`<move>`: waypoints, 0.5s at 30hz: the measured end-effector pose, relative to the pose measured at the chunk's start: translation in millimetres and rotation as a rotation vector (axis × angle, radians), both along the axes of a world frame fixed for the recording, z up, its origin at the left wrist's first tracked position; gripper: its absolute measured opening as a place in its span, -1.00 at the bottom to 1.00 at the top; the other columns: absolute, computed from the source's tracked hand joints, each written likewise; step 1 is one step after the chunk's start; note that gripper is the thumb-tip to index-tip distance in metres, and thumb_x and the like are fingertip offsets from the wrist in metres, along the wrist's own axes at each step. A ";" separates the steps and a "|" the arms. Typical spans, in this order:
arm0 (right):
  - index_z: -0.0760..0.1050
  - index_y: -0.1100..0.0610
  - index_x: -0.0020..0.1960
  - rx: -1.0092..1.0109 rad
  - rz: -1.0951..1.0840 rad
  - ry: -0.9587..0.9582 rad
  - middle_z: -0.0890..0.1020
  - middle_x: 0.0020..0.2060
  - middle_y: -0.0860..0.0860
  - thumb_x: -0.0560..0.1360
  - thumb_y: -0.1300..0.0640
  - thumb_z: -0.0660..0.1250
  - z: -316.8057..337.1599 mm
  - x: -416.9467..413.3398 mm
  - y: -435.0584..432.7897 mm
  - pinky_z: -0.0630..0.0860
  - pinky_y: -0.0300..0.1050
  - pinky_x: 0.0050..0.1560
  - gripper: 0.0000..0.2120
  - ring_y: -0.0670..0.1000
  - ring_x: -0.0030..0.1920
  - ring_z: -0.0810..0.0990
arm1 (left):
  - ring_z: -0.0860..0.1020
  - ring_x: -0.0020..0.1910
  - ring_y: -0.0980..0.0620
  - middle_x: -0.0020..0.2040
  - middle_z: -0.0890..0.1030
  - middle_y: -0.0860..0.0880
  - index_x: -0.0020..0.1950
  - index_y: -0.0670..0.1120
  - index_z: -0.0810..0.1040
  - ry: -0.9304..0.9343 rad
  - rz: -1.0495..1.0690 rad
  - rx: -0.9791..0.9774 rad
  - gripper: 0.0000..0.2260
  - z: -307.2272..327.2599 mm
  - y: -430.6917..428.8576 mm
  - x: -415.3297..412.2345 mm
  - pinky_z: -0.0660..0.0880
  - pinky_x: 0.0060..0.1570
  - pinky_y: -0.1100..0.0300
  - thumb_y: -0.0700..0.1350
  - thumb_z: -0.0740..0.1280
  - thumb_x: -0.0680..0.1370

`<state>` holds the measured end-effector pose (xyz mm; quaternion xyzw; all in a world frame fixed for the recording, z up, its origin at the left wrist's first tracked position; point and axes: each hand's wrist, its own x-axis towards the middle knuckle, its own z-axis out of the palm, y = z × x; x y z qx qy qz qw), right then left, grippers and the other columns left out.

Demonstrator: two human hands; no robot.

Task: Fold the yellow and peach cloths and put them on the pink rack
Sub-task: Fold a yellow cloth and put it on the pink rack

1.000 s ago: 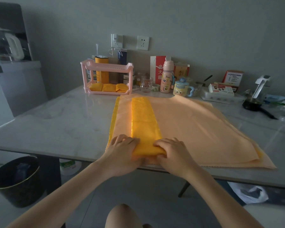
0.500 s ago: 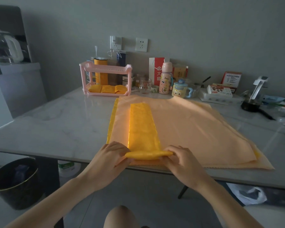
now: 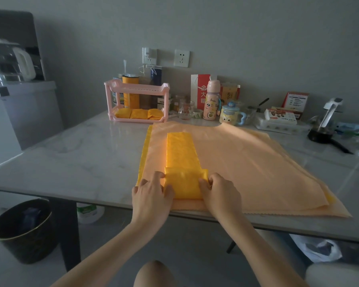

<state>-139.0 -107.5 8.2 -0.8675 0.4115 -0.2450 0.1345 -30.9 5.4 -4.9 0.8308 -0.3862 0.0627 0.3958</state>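
Yellow cloth [image 3: 183,183] held between hands [image 3: 151,196] [image 3: 221,194] (one each side).

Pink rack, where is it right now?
In the head view the pink rack stands at the back of the table near the wall, just beyond the far left corner of the peach cloth.

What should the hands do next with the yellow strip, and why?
Probably fold the strip over once more from its near end, away from the body. The left hand and right hand hold the folded end at its sides, yet most of the strip lies flat on the peach cloth beyond. The cloths in the rack are small squares, so more folds seem needed.
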 end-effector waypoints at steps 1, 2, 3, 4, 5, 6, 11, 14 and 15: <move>0.34 0.07 -0.11 -0.022 -0.020 0.034 0.43 -0.34 -0.08 0.59 -0.07 0.08 0.6 1.8 1.8 0.23 -0.13 -0.39 -0.76 -0.03 -0.35 0.39 | 0.38 0.12 -0.03 0.00 0.55 0.02 0.31 -0.02 0.31 -0.051 0.034 0.064 -0.69 0.6 -1.1 -1.8 0.24 0.08 0.11 -0.03 0.17 0.57; 0.36 0.08 -0.06 -0.050 -0.037 0.065 0.43 -0.30 -0.07 0.60 -0.06 0.07 1.2 2.9 4.0 0.23 -0.13 -0.37 -0.77 -0.01 -0.30 0.39 | 0.34 0.19 -0.07 0.13 0.51 -0.01 0.35 -0.02 0.28 -0.080 0.053 0.114 -0.65 0.4 -2.1 -2.6 0.24 0.11 0.10 -0.02 0.17 0.57; 0.36 0.09 -0.02 -0.078 -0.047 0.086 0.43 -0.28 -0.06 0.60 -0.05 0.07 1.8 3.4 6.1 0.21 -0.15 -0.40 -0.78 0.00 -0.28 0.38 | 0.31 0.23 -0.09 0.22 0.45 -0.03 0.37 -0.02 0.26 -0.093 0.049 0.133 -0.62 0.5 -2.5 -3.0 0.24 0.14 0.09 -0.03 0.18 0.57; 0.34 0.09 -0.01 -0.101 -0.051 0.091 0.43 -0.27 -0.05 0.60 -0.04 0.06 2.3 3.7 7.3 0.18 -0.18 -0.43 -0.79 0.01 -0.27 0.39 | 0.29 0.26 -0.11 0.28 0.40 -0.05 0.38 -0.03 0.26 -0.101 0.030 0.126 -0.61 0.4 -2.6 -2.3 0.24 0.16 0.07 -0.07 0.21 0.56; 0.32 0.09 0.00 -0.111 -0.057 0.092 0.45 -0.25 -0.04 0.60 -0.04 0.06 0.8 3.9 7.3 0.17 -0.20 -0.44 -0.80 0.02 -0.26 0.42 | 0.28 0.27 -0.13 0.30 0.38 -0.06 0.38 -0.04 0.29 -0.117 0.001 0.103 -0.60 0.7 -2.8 -1.0 0.25 0.18 0.05 -0.12 0.24 0.54; 0.30 0.10 0.02 -0.109 -0.071 0.087 0.47 -0.21 -0.02 0.60 -0.02 0.05 0.1 4.6 6.4 0.19 -0.18 -0.42 -0.81 0.03 -0.22 0.46 | 0.28 0.29 -0.14 0.31 0.39 -0.07 0.36 -0.05 0.34 -0.147 -0.030 0.086 -0.59 0.9 -3.7 0.5 0.25 0.20 0.02 -0.17 0.27 0.52; 0.44 0.22 -0.02 -0.281 -0.122 -0.065 0.55 -0.19 0.09 0.41 0.34 0.34 -5.6 11.7 6.6 0.37 -0.13 -0.32 -0.83 0.09 -0.23 0.53 | 0.17 0.42 -0.08 0.39 0.37 0.01 0.33 -0.04 0.43 -0.267 -0.145 0.189 -0.63 3.2 -7.1 1.4 0.14 0.35 0.02 -0.24 0.23 0.53; 0.53 0.21 0.04 -0.423 0.219 -0.082 0.62 -0.12 0.08 0.32 0.38 0.41 -10.2 13.1 12.6 0.54 -0.08 -0.15 -0.69 0.08 -0.15 0.60 | 0.02 0.50 0.00 0.49 0.20 0.06 0.44 0.01 0.27 -0.301 -0.190 0.272 -0.55 0.9 -7.3 3.5 0.01 0.42 0.08 -0.21 0.19 0.55; 0.50 0.20 0.16 -0.410 0.347 -0.023 0.61 0.02 0.08 0.41 0.32 0.33 -10.8 12.5 15.2 0.51 -0.10 0.03 -0.68 0.07 0.00 0.59 | -0.01 0.51 0.01 0.50 0.17 0.07 0.46 0.01 0.23 -0.306 -0.197 0.292 -0.54 0.3 -6.9 4.5 -0.01 0.43 0.08 -0.18 0.20 0.57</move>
